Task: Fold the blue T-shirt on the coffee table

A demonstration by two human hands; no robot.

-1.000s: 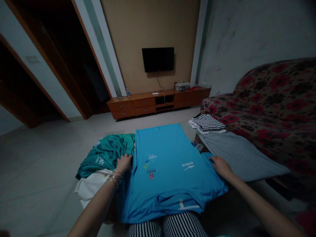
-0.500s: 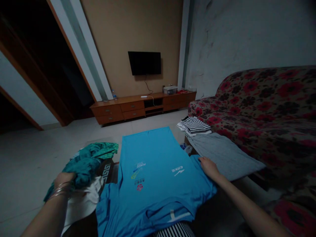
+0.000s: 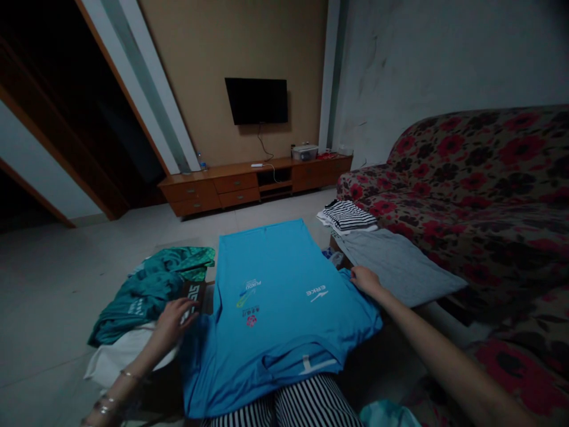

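A blue T-shirt (image 3: 271, 279) lies spread out in front of me, printed side up, its collar toward my knees. My right hand (image 3: 367, 281) has its fingers closed on the shirt's edge at the right sleeve. Over on the left, my left hand (image 3: 175, 319) holds nothing; its fingers are stretched out beside the shirt's left sleeve. Whether they touch the fabric I cannot tell. A crumpled green garment (image 3: 153, 290) and a white garment (image 3: 120, 356) lie just beyond that hand.
A grey garment (image 3: 400, 261) lies flat at the right, with folded striped clothes (image 3: 349, 214) behind it. A flowered sofa (image 3: 466, 196) stands along the right side. Across the floor is a low wooden cabinet (image 3: 195, 193) below a wall television (image 3: 258, 101).
My left hand has let go of the green garment and moved right to the shirt's left sleeve. The green cloth now lies flatter. My right hand stays at the right sleeve.
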